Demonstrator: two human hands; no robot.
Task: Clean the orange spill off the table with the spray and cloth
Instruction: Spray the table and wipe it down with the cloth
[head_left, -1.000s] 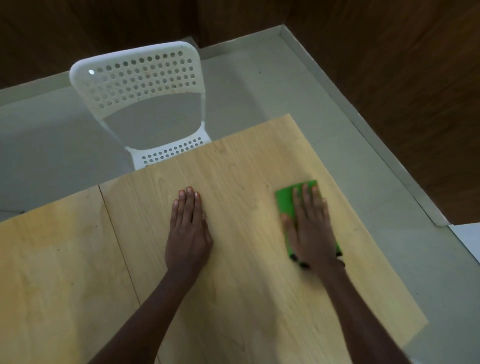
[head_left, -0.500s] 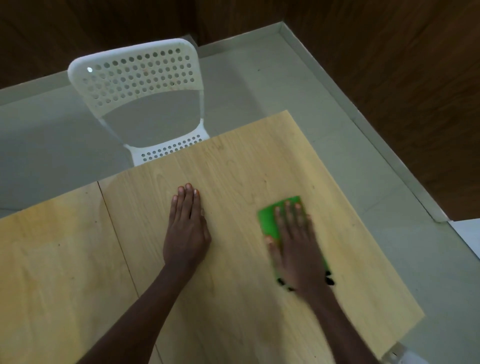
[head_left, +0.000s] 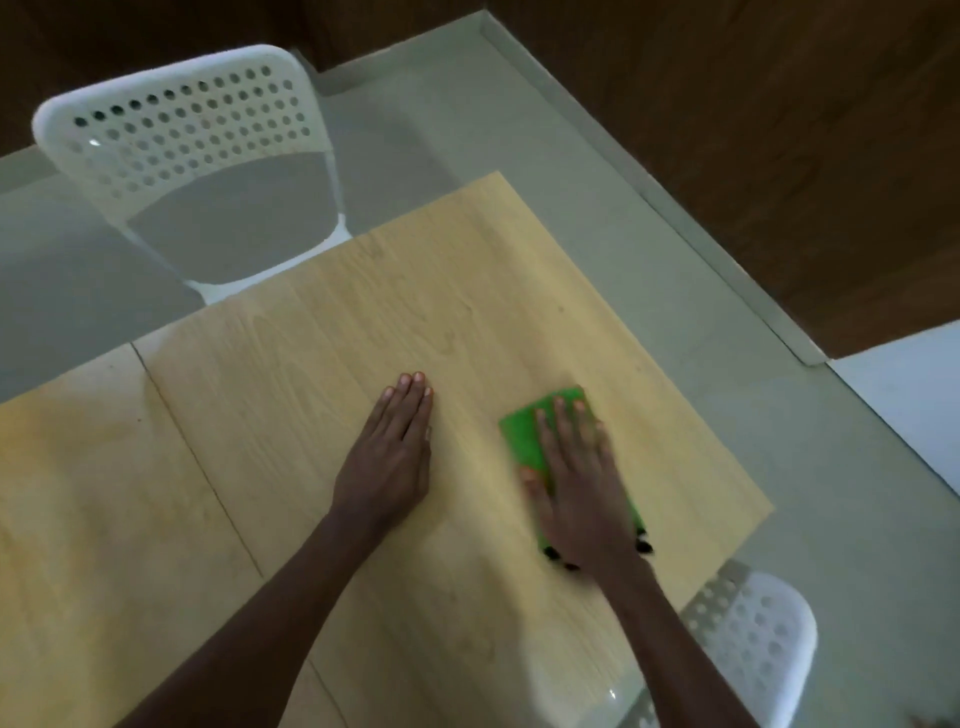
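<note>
A green cloth (head_left: 521, 436) lies flat on the light wooden table (head_left: 322, 364), right of the middle. My right hand (head_left: 579, 483) presses on it with straight fingers and covers most of it; the hand looks blurred. My left hand (head_left: 389, 457) rests flat on the bare wood to the cloth's left, fingers together. I see no orange spill on the wood and no spray bottle in view.
A white perforated chair (head_left: 182, 135) stands at the table's far side. A second white chair (head_left: 753, 639) sits at the near right corner. A seam (head_left: 197, 462) divides the tabletop on the left. Grey floor and dark wooden walls surround the table.
My right hand has slid the cloth across the table, first toward me and leftward. The left hand has stayed flat in place. The view has shifted, showing the second chair.
</note>
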